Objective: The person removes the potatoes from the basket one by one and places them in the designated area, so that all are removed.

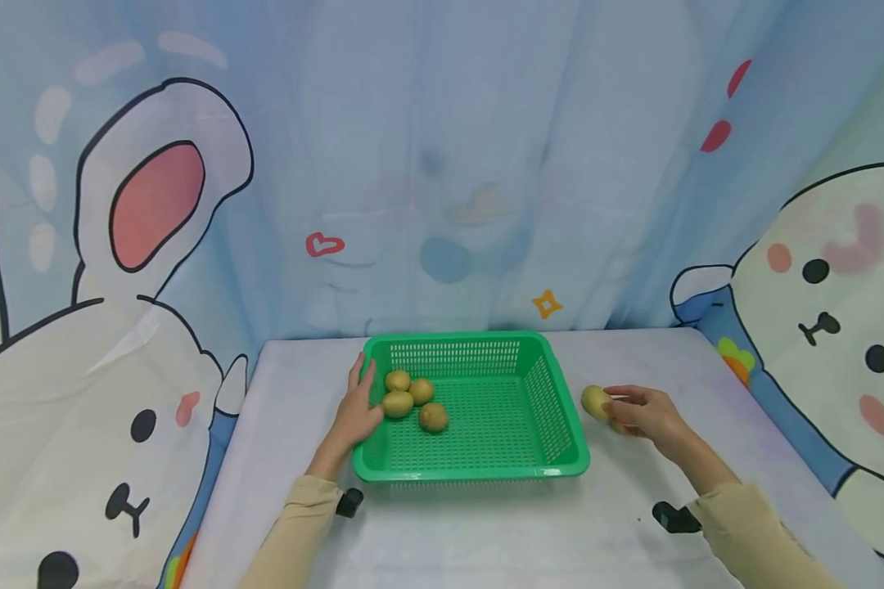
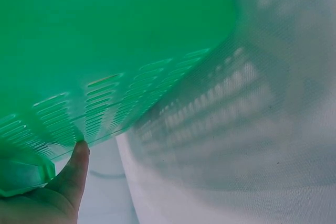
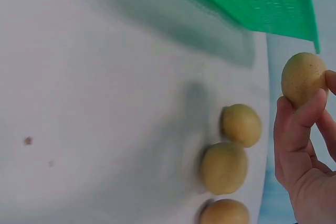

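A green plastic basket (image 1: 479,473) with slotted walls stands before me. My left hand (image 1: 357,413) grips its left rim; in the left wrist view a finger (image 2: 77,166) touches the slotted outer wall. Several small yellow-brown potatoes (image 1: 398,404) lie in the basket's left part. Right of the basket, my right hand (image 1: 644,415) pinches a potato (image 3: 303,80) between thumb and fingertips, above the table. Below that hand, three more potatoes (image 3: 224,168) lie in a row in the right wrist view; in the head view the hand mostly hides them.
A white cloth (image 1: 486,540) covers the table. Behind it and at both sides hangs a light blue curtain (image 1: 427,164) printed with cartoon animals. Black straps (image 1: 674,518) with cameras sit at the wrists.
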A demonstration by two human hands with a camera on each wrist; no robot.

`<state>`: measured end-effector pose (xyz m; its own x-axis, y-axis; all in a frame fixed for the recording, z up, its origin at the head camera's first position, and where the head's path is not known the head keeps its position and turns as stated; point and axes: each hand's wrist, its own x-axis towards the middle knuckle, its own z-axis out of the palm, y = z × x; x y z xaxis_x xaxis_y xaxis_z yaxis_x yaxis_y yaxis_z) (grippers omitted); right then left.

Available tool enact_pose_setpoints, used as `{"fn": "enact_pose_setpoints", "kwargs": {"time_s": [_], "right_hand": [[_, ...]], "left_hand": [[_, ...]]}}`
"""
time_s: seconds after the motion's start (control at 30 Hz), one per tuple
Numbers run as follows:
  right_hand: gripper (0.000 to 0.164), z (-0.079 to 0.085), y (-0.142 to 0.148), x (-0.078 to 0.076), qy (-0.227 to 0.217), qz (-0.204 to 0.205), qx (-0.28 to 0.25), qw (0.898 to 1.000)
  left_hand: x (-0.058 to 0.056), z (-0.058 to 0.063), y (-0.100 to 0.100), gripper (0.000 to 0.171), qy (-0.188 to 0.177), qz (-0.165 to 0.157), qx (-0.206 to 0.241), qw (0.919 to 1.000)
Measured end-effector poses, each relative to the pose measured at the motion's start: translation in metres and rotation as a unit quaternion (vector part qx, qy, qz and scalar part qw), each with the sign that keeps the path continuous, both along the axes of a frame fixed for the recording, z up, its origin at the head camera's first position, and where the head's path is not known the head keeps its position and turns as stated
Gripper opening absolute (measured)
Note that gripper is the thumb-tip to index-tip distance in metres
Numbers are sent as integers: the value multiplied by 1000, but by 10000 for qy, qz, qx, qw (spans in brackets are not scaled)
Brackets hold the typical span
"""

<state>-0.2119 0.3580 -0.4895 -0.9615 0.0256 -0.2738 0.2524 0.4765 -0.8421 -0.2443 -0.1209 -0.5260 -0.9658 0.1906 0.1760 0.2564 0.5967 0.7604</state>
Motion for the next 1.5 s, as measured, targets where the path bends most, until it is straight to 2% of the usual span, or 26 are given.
{"fn": "enact_pose_setpoints", "kwargs": {"time_s": [0.37,0.7,0.87,1.07,1.23,1.37,1.5], "right_hand": [[57,-36,7,24,-230,-27,192,9995],[54,-56,10,30,-290,-65,297,9991],[55,-60,12,31,-432,-22,267,9987],[54,-48,19,28,-229,223,442,9985],[56,-23,19,15,-51,336,782,9964],[57,-1,5,0,76,312,815,9962],[55,16,-24,-16,228,252,635,9974]], "left_hand": [[0,-1,0,81,8,-2,-18,10000],[0,-2,0,82,9,-8,-5,10000],[-1,-2,0,82,-29,-7,-5,10000],[-1,-2,0,82,-67,6,12,10000],[-1,-1,0,82,-64,-12,58,10000],[0,0,0,82,-37,-9,25,10000],[-1,-1,0,82,-50,8,23,10000]]}}
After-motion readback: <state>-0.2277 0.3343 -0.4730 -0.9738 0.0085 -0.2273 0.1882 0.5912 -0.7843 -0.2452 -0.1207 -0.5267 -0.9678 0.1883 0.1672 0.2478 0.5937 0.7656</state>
